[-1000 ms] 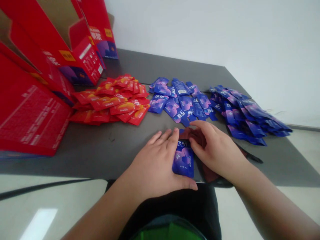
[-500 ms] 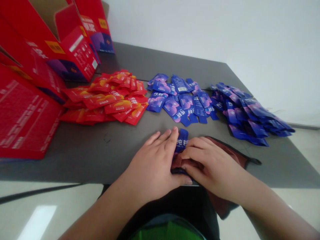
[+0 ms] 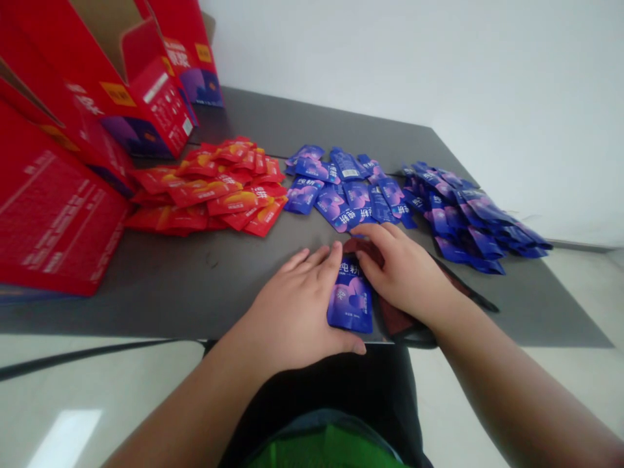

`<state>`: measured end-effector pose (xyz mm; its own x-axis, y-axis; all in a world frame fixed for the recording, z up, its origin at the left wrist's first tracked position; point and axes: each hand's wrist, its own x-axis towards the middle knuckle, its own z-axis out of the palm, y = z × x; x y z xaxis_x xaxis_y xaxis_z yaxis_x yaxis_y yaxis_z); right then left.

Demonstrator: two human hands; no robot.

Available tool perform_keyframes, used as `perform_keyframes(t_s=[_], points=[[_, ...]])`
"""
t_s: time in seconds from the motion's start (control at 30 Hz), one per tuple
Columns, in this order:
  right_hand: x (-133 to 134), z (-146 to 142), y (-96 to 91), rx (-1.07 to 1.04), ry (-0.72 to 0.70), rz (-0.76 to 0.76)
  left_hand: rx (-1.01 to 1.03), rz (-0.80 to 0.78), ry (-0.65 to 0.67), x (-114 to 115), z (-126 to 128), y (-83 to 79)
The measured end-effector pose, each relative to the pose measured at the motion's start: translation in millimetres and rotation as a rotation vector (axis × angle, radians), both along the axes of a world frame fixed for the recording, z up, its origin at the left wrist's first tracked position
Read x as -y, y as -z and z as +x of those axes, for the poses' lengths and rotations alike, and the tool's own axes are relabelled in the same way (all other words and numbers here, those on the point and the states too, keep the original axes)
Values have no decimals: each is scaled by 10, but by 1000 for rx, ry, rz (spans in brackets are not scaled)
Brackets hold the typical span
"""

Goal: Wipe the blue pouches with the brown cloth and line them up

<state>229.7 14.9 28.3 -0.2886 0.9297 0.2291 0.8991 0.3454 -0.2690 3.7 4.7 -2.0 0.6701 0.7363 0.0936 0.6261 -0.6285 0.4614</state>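
Observation:
A blue-purple sachet (image 3: 350,304) with white lettering lies flat near the table's front edge. Along its left side rests my left hand (image 3: 297,309), fingers stretched out and the thumb below its lower edge. My right hand (image 3: 407,276) is closed on a brown cloth (image 3: 394,318) with dark edging, at the sachet's upper right. Part of the cloth is bunched under those fingers; the rest trails right along the table. Just beyond, several similar blue sachets (image 3: 334,205) lie spread and overlapping.
Left of these is a pile of red sachets (image 3: 214,192); another heap of blue sachets (image 3: 468,221) sits to the right. Red cardboard boxes (image 3: 58,221) stand along the left, one with raised flaps (image 3: 141,49). A white wall (image 3: 370,58) rises behind the grey table (image 3: 175,292).
My right hand has moved the cloth up and away from the sachet's lower part, so its printed face now shows. My left hand stays beside it. The view has shifted slightly.

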Motion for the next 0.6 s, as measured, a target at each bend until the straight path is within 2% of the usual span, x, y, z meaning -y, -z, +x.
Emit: perform_keyframes(t_s=[0.07,0.13,0.23,0.3,0.43,0.6], points=[[100,-12,-83,-41,-9,22,4,-4,-5,-4,-2,-2],[237,-39,-184,-107,-81,-22,12,-5,-9,-7,-3,-3],[436,-89,-287,-156,-264,-217,31,-7,0,-6,-11,4],[517,-116,-296,-136,-328,-323,44,-10,9,-3,-21,11],[534,-146,-216,-141,-314,-385,46,-16,13,-3,-33,16],[470,-178,-118,-96,-245,-338,40,-31,-7,-7,-24,26]])
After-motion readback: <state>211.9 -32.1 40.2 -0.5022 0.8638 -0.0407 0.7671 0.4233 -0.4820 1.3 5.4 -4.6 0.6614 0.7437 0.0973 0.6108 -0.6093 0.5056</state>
